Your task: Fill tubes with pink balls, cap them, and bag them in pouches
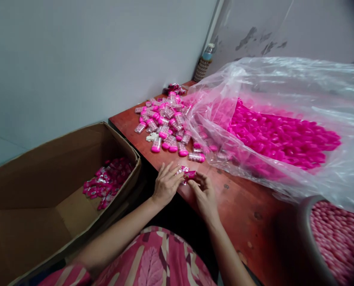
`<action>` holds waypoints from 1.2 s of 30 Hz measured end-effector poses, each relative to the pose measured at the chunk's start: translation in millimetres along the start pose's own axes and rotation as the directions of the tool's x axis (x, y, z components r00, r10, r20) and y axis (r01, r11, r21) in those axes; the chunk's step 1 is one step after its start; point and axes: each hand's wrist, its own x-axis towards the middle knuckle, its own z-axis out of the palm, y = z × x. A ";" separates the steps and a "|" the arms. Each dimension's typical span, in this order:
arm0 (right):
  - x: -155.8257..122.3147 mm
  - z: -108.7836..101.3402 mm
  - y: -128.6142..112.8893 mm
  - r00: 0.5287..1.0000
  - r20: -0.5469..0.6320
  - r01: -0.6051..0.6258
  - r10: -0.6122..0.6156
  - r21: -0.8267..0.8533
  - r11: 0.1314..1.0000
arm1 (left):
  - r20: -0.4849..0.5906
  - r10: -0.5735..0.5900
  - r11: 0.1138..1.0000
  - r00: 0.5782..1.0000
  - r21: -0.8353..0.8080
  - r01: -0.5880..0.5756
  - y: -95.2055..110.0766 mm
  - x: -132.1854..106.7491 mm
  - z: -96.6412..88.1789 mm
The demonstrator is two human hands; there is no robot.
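Over the table's front edge, both hands meet at a small shiny pink wrapper (pixel 190 174) with clear, glossy film at its left end. My left hand (pixel 166 184) pinches its left end, the fingers close together. On the right end, the thumb and fingers of my right hand (pixel 206 195) are closed. Whether anything is inside the wrapper, I cannot tell. Just beyond the hands lies a heap of small clear bottles (pixel 164 119) with bright pink caps, filled with pale pink pellets. One such bottle (pixel 196 157) lies on its side at the near edge of the heap.
A large clear plastic bag (pixel 284 83) of pink caps (pixel 278 137) spreads over the right of the red-brown table (pixel 242 202). A tub (pixel 304 226) of pink pellets stands front right. At left, an open cardboard box (pixel 24 174) contains pink packets (pixel 109 180). A bottle (pixel 208 51) stands at the back.
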 end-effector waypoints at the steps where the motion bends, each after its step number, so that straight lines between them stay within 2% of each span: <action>1: 4.4 3.3 -2.9 1.000 0.014 -0.020 0.019 0.068 0.998 | 0.010 0.003 1.000 1.000 -0.020 -0.003 4.6 -1.6 -0.3; 3: 9.4 7.8 -9.2 0.996 0.052 -0.086 0.078 0.171 0.982 | -0.008 -0.036 0.996 0.999 -0.078 0.035 11.9 -4.7 -3.2; 4: 10.3 8.9 -11.9 0.992 0.073 -0.119 0.106 0.201 0.972 | -0.014 -0.094 0.988 0.995 -0.124 0.092 14.0 -6.0 -5.8; 5: 10.3 9.5 -14.0 0.987 0.098 -0.146 0.128 0.217 0.965 | 0.011 -0.174 0.969 0.985 -0.178 0.173 14.8 -7.0 -8.8; 7: 9.1 9.4 -16.2 0.970 0.180 -0.197 0.161 0.203 0.959 | 0.145 -0.327 0.897 0.934 -0.264 0.355 12.8 -8.4 -15.0; 9: 9.1 8.7 -17.1 0.943 0.282 -0.219 0.176 0.129 0.967 | 0.277 -0.391 0.833 0.877 -0.298 0.466 7.5 -9.4 -19.7; 10: 10.6 8.3 -17.6 0.926 0.333 -0.209 0.176 0.066 0.976 | 0.300 -0.399 0.818 0.866 -0.310 0.484 4.5 -10.0 -21.1; 11: 13.7 8.0 -18.4 0.915 0.368 -0.172 0.166 -0.014 0.985 | 0.292 -0.404 0.812 0.867 -0.322 0.487 1.7 -10.6 -21.9; 13: 25.2 7.7 -20.6 0.929 0.359 0.002 0.090 -0.247 0.969 | 0.232 -0.426 0.806 0.875 -0.343 0.483 -2.4 -11.7 -22.2; 14: 33.6 7.7 -21.5 0.945 0.327 0.123 0.014 -0.392 0.912 | 0.198 -0.443 0.802 0.874 -0.349 0.486 -3.4 -12.2 -22.0; 16: 53.2 7.8 -20.9 0.944 0.277 0.324 -0.182 -0.659 0.679 | 0.136 -0.482 0.788 0.866 -0.364 0.496 -3.5 -13.2 -22.1; 18: 71.7 6.9 -15.4 0.906 0.301 0.409 -0.296 -0.801 0.438 | 0.101 -0.510 0.766 0.854 -0.398 0.505 -1.5 -14.3 -23.8; 19: 78.5 5.5 -10.9 0.893 0.329 0.430 -0.308 -0.827 0.362 | 0.094 -0.519 0.754 0.850 -0.419 0.506 -0.1 -14.9 -25.5; 21: 84.6 -0.8 -0.6 0.873 0.390 0.470 -0.293 -0.832 0.294 | 0.082 -0.533 0.728 0.842 -0.464 0.505 2.4 -16.1 -30.4; 25: 69.7 -24.7 9.5 0.822 0.494 0.567 -0.284 -0.753 0.333 | 0.060 -0.560 0.679 0.826 -0.538 0.500 3.4 -16.7 -40.5; 26: 63.6 -30.6 8.0 0.823 0.478 0.564 -0.306 -0.745 0.355 | 0.056 -0.568 0.666 0.821 -0.555 0.499 2.8 -16.3 -41.5; 28: 53.1 -38.2 1.4 0.864 0.359 0.486 -0.354 -0.778 0.398 | 0.051 -0.590 0.627 0.806 -0.600 0.497 0.9 -14.8 -40.7; 30: 48.5 -39.0 -6.4 0.924 0.165 0.306 -0.345 -0.861 0.407 | 0.059 -0.616 0.569 0.786 -0.657 0.495 -1.0 -12.8 -36.8; 32: 51.6 -34.8 -11.8 0.966 0.012 0.107 -0.258 -0.928 0.356 | 0.068 -0.642 0.506 0.764 -0.710 0.489 -2.5 -10.7 -31.7; 33: 55.5 -32.3 -13.0 0.979 -0.029 0.038 -0.203 -0.948 0.316 | 0.069 -0.654 0.480 0.753 -0.732 0.484 -3.0 -9.8 -29.4; 35: 64.9 -28.5 -13.2 0.991 -0.063 -0.030 -0.121 -0.966 0.259 | 0.055 -0.678 0.442 0.733 -0.766 0.466 -3.8 -8.4 -26.7; 36: 68.6 -27.4 -12.7 0.993 -0.062 -0.035 -0.099 -0.966 0.258 | 0.042 -0.690 0.428 0.723 -0.782 0.454 -4.1 -8.0 -26.3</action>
